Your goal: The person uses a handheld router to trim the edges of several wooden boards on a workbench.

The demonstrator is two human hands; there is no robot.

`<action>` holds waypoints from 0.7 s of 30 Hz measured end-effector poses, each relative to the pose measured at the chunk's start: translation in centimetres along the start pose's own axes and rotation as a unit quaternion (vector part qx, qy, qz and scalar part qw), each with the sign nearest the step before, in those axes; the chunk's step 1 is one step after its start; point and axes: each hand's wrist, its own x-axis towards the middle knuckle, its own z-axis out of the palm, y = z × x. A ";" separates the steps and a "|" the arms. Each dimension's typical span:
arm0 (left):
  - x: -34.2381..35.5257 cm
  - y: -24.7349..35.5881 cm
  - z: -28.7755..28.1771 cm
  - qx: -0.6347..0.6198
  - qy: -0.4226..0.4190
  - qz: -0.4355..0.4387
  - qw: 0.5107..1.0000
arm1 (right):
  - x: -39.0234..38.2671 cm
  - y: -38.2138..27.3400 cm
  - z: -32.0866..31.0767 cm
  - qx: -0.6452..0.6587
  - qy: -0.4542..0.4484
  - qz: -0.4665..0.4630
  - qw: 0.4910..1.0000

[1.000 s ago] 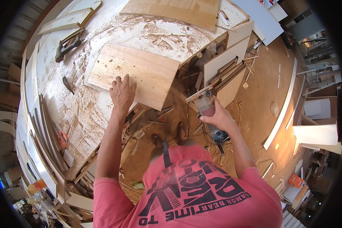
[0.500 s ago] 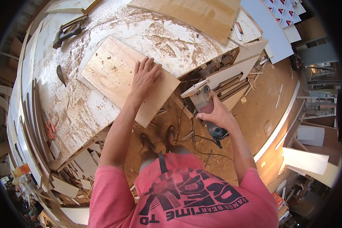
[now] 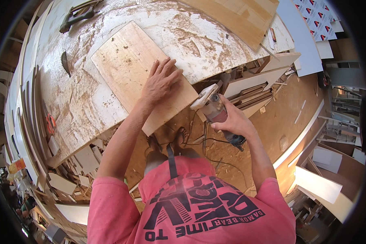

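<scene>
A pale plywood board (image 3: 126, 61) lies on the dusty white worktable (image 3: 83, 91), its near end jutting past the table edge. My left hand (image 3: 162, 81) rests palm down on the board, fingers stretched out. In my right hand (image 3: 236, 118) is a trim router (image 3: 217, 112), gripped round its body, with a dark motor end and a pale flat base. That base is tilted toward the board's right-hand corner; whether it touches the wood I cannot tell. The router's bit is hidden.
A toothed saw blade (image 3: 65, 63) and a dark hand tool (image 3: 79, 18) lie on the left of the table. Beyond the board is a larger wooden panel (image 3: 240, 18). Offcuts (image 3: 252, 89) pile under the right side. A dark cord (image 3: 219, 141) trails near my feet.
My right hand has brought the router closer to the board's right-hand corner and turned its base slightly. The left hand stays on the board. The whole view has shifted a little.
</scene>
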 end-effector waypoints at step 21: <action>0.0 0.4 -0.1 0.009 0.001 -0.015 1.000 | -0.5 -2.1 1.9 -0.069 0.009 0.034 0.997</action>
